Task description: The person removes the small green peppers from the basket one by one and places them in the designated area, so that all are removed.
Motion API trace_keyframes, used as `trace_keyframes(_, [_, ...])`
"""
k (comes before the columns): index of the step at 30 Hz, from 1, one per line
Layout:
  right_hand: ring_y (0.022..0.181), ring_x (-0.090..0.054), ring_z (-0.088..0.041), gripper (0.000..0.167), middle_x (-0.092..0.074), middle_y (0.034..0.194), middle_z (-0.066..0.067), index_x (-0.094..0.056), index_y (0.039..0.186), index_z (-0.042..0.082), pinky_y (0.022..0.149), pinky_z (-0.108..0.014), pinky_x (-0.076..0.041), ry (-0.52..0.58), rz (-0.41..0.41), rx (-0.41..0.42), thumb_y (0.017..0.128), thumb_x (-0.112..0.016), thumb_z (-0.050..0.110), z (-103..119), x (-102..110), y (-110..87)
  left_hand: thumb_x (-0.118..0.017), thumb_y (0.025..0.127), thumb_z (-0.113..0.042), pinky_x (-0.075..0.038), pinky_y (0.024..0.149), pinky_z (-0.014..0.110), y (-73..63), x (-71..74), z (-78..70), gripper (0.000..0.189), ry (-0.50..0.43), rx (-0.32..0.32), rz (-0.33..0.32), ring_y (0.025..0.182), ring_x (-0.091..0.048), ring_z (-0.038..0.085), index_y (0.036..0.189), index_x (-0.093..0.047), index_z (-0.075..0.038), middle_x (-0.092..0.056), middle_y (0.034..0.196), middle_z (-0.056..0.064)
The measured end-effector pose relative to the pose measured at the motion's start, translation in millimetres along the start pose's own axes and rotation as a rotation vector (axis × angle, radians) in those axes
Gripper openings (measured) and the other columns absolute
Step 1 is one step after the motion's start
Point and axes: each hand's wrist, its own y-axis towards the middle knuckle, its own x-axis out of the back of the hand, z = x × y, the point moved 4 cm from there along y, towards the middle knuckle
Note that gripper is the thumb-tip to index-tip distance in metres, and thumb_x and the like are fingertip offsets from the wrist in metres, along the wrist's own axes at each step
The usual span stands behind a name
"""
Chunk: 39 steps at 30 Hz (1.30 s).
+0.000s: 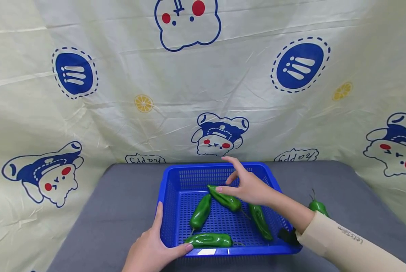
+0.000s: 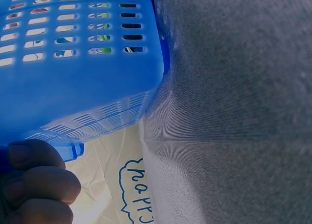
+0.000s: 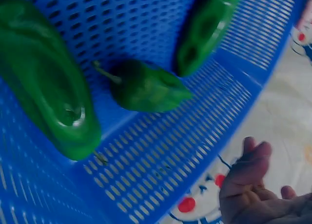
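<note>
peppers (image 1: 201, 213) in basket (image 1: 250, 250), grey table (image 1: 121, 211), printed curtain (image 1: 189, 83)

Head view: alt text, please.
A left hand grips the corner of a blue basket of four green peppers; the right hand hovers above it, holding nothing. A fifth pepper lies on the gray table, right of the basket.

Here's pale cloth (image 1: 186, 83) hanging creased at the back, cartoon faces (image 1: 219, 139) and all, behind a grey bench (image 1: 121, 211)!
</note>
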Motion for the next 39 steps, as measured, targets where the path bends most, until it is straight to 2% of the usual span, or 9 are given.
trace_keyframes(5, [0.073, -0.061, -0.021, 0.089, -0.066, 0.097, -0.005, -0.019, 0.155, 0.031, 0.062, -0.033, -0.048, 0.012, 0.079, -0.020, 0.087, -0.074, 0.048, -1.7, -18.9, 11.7, -0.073, 0.058, -0.083, -0.052, 0.079, 0.060, 1.1, 0.7, 0.2, 0.140, -0.008, 0.014, 0.009, 0.103, -0.067, 0.039, 0.161, 0.002, -0.026, -0.065, 0.126, 0.024])
trace_keyframes(13, [0.071, -0.063, -0.018, 0.095, -0.069, 0.081, -0.007, -0.017, 0.156, 0.030, 0.065, -0.034, -0.048, -0.039, 0.226, -0.070, 0.084, -0.076, 0.050, -7.2, -59.4, 25.2, -0.073, 0.058, -0.083, -0.052, 0.076, 0.060, 0.9, 2.8, 3.7, 0.140, 0.008, 0.022, 0.007, 0.100, -0.067, 0.039, 0.161, 0.001, -0.024, -0.066, 0.123, 0.024])
trace_keyframes(15, [0.077, -0.064, -0.020, 0.096, -0.070, 0.089, -0.010, -0.017, 0.156, 0.030, 0.071, -0.039, -0.050, -0.066, 0.236, -0.088, 0.083, -0.076, 0.052, -9.5, -67.5, 27.2, -0.073, 0.059, -0.082, -0.052, 0.076, 0.060, 1.4, 2.6, 4.0, 0.140, 0.008, 0.018, 0.005, 0.099, -0.067, 0.039, 0.161, 0.002, -0.024, -0.066, 0.122, 0.024])
trace_keyframes(21, [0.117, -0.060, -0.036, 0.100, -0.055, 0.139, -0.021, -0.020, 0.156, 0.025, 0.096, -0.055, -0.048, -0.118, 0.215, -0.137, 0.080, -0.075, 0.059, -16.3, -80.8, 28.9, -0.074, 0.060, -0.080, -0.053, 0.075, 0.059, 3.6, -3.0, 0.8, 0.139, -0.031, -0.012, 0.020, 0.098, -0.068, 0.038, 0.161, 0.003, -0.024, -0.067, 0.121, 0.022])
trace_keyframes(22, [0.117, -0.060, -0.036, 0.100, -0.054, 0.140, -0.022, -0.020, 0.156, 0.025, 0.096, -0.056, -0.048, -0.120, 0.214, -0.139, 0.080, -0.075, 0.059, -16.3, -82.4, 29.3, -0.074, 0.061, -0.080, -0.053, 0.075, 0.059, 3.6, -3.4, 0.6, 0.139, -0.035, -0.015, 0.021, 0.097, -0.068, 0.038, 0.161, 0.002, -0.024, -0.068, 0.120, 0.021])
trace_keyframes(25, [0.087, -0.067, -0.029, 0.102, -0.064, 0.116, -0.017, -0.020, 0.157, 0.025, 0.077, -0.047, -0.055, -0.123, 0.222, -0.169, 0.078, -0.074, 0.063, -16.1, -88.3, 30.7, -0.075, 0.061, -0.079, -0.053, 0.074, 0.059, 3.4, -3.9, 0.5, 0.138, -0.046, -0.015, 0.025, 0.095, -0.068, 0.038, 0.161, 0.002, -0.022, -0.069, 0.116, 0.020])
trace_keyframes(29, [0.054, -0.057, -0.019, 0.103, -0.064, 0.087, -0.009, -0.020, 0.157, 0.027, 0.055, -0.036, -0.050, -0.166, 0.232, -0.218, 0.077, -0.072, 0.068, -15.2, -96.3, 33.1, -0.076, 0.062, -0.077, -0.053, 0.072, 0.059, 4.7, -4.5, 1.7, 0.138, -0.059, -0.012, 0.032, 0.091, -0.069, 0.037, 0.161, 0.002, -0.021, -0.070, 0.112, 0.019])
trace_keyframes(35, [0.096, -0.065, -0.027, 0.105, -0.067, 0.119, -0.013, -0.026, 0.155, 0.023, 0.087, -0.050, -0.051, -0.283, 0.203, -0.221, 0.073, -0.076, 0.066, -11.7, -103.8, 40.0, -0.076, 0.065, -0.075, -0.053, 0.072, 0.059, 6.5, -5.4, 3.4, 0.136, -0.088, -0.010, 0.060, 0.090, -0.069, 0.035, 0.161, 0.004, -0.020, -0.071, 0.108, 0.016])
trace_keyframes(39, [0.099, -0.064, -0.027, 0.102, -0.067, 0.113, -0.012, -0.029, 0.153, 0.018, 0.090, -0.051, -0.051, -0.258, 0.199, -0.221, 0.074, -0.079, 0.060, -9.5, -107.2, 45.4, -0.075, 0.063, -0.077, -0.053, 0.071, 0.057, 7.3, -4.6, 2.8, 0.137, -0.071, -0.024, 0.037, 0.090, -0.069, 0.034, 0.161, 0.004, -0.022, -0.070, 0.111, 0.018])
